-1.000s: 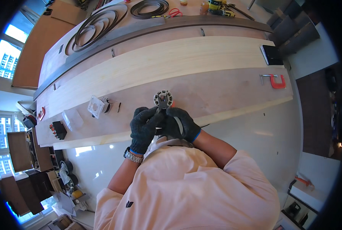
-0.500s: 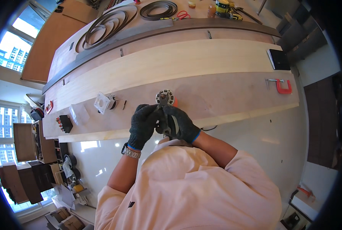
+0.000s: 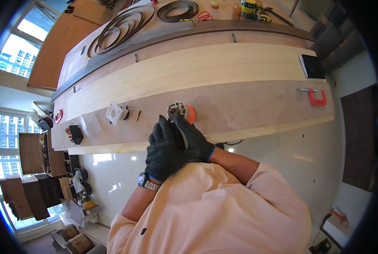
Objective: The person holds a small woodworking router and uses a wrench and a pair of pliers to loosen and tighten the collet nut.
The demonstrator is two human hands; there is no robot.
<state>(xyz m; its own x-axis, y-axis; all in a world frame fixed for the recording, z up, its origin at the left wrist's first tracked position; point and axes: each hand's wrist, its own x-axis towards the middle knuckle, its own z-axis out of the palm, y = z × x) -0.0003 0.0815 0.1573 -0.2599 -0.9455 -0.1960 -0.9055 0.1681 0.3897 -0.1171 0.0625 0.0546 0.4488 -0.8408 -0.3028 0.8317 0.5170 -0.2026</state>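
Both my hands wear dark knit gloves and meet low over the near side of the workbench. My right hand [image 3: 195, 142] is closed round a pair of pliers [image 3: 183, 137], whose pale handle shows between the hands. Against the pliers from the other side presses my left hand [image 3: 164, 152], its back up and its fingers close together. Just beyond the fingertips is a round power-tool motor body, with an orange side [image 3: 190, 114] and a silver slotted end [image 3: 177, 109] tipped toward me. The pliers' jaws are at that end; their exact grip is mostly hidden.
Left of my hands lie a clear plastic router base [image 3: 114, 113], a small dark rod [image 3: 138, 115], a plastic bag [image 3: 90, 124] and a black bit holder [image 3: 75, 134]. Rightward are a red clamp [image 3: 318, 98] and black notebook [image 3: 312, 66]. Coiled strips [image 3: 178, 11] and scissors [image 3: 204, 16] lie far back.
My left hand has turned back-up, its fingers now reaching forward along the pliers. Both hands sit slightly lower. The motor body has tilted, showing more of its orange side.
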